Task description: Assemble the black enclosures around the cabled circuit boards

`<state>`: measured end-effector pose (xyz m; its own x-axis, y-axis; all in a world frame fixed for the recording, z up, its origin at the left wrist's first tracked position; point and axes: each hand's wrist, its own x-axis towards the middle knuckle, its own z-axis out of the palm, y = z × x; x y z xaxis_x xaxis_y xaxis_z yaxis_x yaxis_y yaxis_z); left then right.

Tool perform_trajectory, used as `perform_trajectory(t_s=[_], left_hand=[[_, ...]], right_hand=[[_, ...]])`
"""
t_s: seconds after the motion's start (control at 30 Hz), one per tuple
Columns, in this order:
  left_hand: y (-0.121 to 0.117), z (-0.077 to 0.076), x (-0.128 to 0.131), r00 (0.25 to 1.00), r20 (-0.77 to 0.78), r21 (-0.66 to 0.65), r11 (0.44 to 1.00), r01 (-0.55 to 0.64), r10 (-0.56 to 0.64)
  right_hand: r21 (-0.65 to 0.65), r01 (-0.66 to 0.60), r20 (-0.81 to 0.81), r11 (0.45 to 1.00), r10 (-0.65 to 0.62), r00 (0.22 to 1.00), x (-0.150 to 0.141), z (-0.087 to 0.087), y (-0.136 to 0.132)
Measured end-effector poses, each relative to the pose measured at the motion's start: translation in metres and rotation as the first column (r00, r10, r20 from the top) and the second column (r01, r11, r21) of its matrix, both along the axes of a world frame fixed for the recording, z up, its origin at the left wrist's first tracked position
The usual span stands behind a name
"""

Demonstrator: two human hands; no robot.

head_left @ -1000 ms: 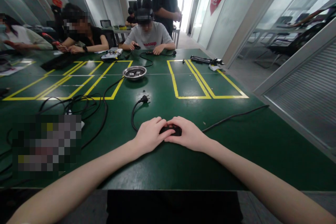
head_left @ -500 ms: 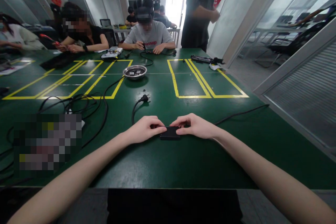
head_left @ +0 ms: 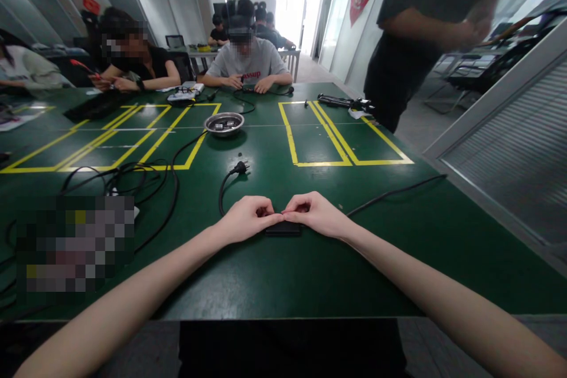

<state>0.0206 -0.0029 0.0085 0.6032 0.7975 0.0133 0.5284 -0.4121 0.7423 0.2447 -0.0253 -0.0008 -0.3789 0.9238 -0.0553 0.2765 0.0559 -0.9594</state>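
Observation:
A small flat black rectangular case (head_left: 283, 230) lies on the green table in front of me, its far part hidden behind my fingers. My left hand (head_left: 250, 217) is closed in a pinch over the case, thumb pointing right. From the other side my right hand (head_left: 315, 214) is pinched as well, and the two thumb tips meet above the case's middle. Whatever the fingertips hold, if anything, is too small or hidden to name. A black cord with a plug (head_left: 240, 168) runs down behind my left hand. Another black cable (head_left: 394, 192) leads off to the right from behind my right hand.
Beyond my hands stands a metal bowl (head_left: 224, 124) holding small metal parts. Tangled black cables (head_left: 133, 174) and a blurred-out item (head_left: 77, 242) lie to the left. Yellow tape (head_left: 323, 163) marks the table (head_left: 301, 283). Co-workers sit across; a person (head_left: 411, 41) stands at the right.
My hands have moved closer together, from the two sides of the black case to its middle, thumbs now touching. The standing person has moved right and nearer.

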Motion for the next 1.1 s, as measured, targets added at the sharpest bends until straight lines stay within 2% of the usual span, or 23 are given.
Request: perform_trajectory(t_s=[0.1, 0.2, 0.27, 0.33, 0.4, 0.47, 0.53, 0.6, 0.67, 0.7, 0.73, 0.77, 0.83, 0.87, 0.9, 0.97, 1.0, 1.03, 1.1], left_hand=[[0.000, -0.002, 0.000, 1.000, -0.011, 0.057, 0.998, -0.006, 0.007], [0.001, -0.002, -0.002, 1.000, -0.021, 0.081, 0.997, 0.016, -0.014], [0.002, -0.002, -0.004, 0.999, -0.032, 0.085, 0.996, 0.029, -0.026], [0.001, -0.003, -0.005, 0.998, -0.054, 0.123, 0.991, 0.044, -0.037], [0.001, -0.005, -0.008, 0.995, -0.081, 0.211, 0.975, 0.075, -0.059], [0.000, -0.006, -0.012, 0.993, -0.091, 0.329, 0.938, 0.105, -0.079], [0.001, -0.007, -0.016, 0.995, -0.064, 0.444, 0.891, 0.098, -0.078], [0.002, -0.005, -0.020, 0.998, 0.032, 0.600, 0.800, 0.021, -0.050], [0.002, -0.003, -0.022, 0.988, 0.152, 0.710, 0.698, -0.096, -0.018], [0.002, -0.002, -0.022, 0.982, 0.186, 0.737, 0.666, -0.118, -0.032], [0.002, -0.002, -0.022, 0.979, 0.192, 0.748, 0.656, -0.103, -0.064], [0.001, -0.003, -0.021, 0.979, 0.167, 0.745, 0.666, -0.046, -0.119], [0.001, -0.006, -0.019, 0.966, 0.080, 0.697, 0.706, 0.120, -0.244], [0.000, -0.008, -0.017, 0.953, 0.040, 0.664, 0.721, 0.200, -0.301], [0.000, -0.010, -0.016, 0.947, 0.033, 0.648, 0.728, 0.224, -0.320], [0.001, -0.013, -0.014, 0.948, 0.050, 0.630, 0.746, 0.215, -0.315], [0.001, -0.013, -0.013, 0.949, 0.066, 0.620, 0.758, 0.202, -0.308], [0.002, -0.013, -0.014, 0.949, 0.076, 0.603, 0.772, 0.202, -0.307], [0.004, -0.013, -0.015, 0.943, 0.084, 0.548, 0.806, 0.225, -0.321]], right_hand=[[0.055, -0.013, 0.033, 0.998, 0.011, 0.999, 0.001, -0.003, 0.001], [0.207, -0.073, 0.119, 0.976, 0.049, 0.992, 0.003, -0.005, -0.001], [0.365, -0.173, 0.188, 0.915, 0.110, 0.976, 0.005, -0.003, -0.004], [0.485, -0.303, 0.287, 0.820, 0.178, 0.941, 0.006, 0.000, -0.009], [0.536, -0.396, 0.401, 0.746, 0.188, 0.897, 0.006, 0.001, -0.012], [0.557, -0.417, 0.473, 0.718, 0.139, 0.870, 0.007, 0.001, -0.013], [0.581, -0.375, 0.468, 0.723, 0.081, 0.880, 0.010, 0.000, -0.010], [0.602, -0.249, 0.390, 0.759, -0.007, 0.921, 0.017, 0.000, -0.003], [0.608, -0.009, 0.255, 0.794, -0.184, 0.949, 0.031, 0.001, 0.008], [0.601, 0.142, 0.175, 0.787, -0.303, 0.937, 0.041, 0.003, 0.014], [0.591, 0.295, 0.097, 0.751, -0.429, 0.898, 0.051, 0.005, 0.020], [0.585, 0.431, 0.025, 0.686, -0.547, 0.837, 0.063, 0.007, 0.027], [0.599, 0.633, -0.109, 0.490, -0.733, 0.671, 0.089, 0.012, 0.037], [0.622, 0.685, -0.156, 0.378, -0.798, 0.582, 0.103, 0.014, 0.042], [0.652, 0.704, -0.189, 0.280, -0.840, 0.509, 0.116, 0.016, 0.045], [0.719, 0.680, -0.208, 0.142, -0.890, 0.406, 0.141, 0.015, 0.050], [0.743, 0.661, -0.199, 0.104, -0.909, 0.366, 0.152, 0.013, 0.052], [0.754, 0.649, -0.168, 0.095, -0.928, 0.331, 0.163, 0.009, 0.053], [0.735, 0.665, -0.060, 0.135, -0.963, 0.263, 0.179, -0.003, 0.057]])
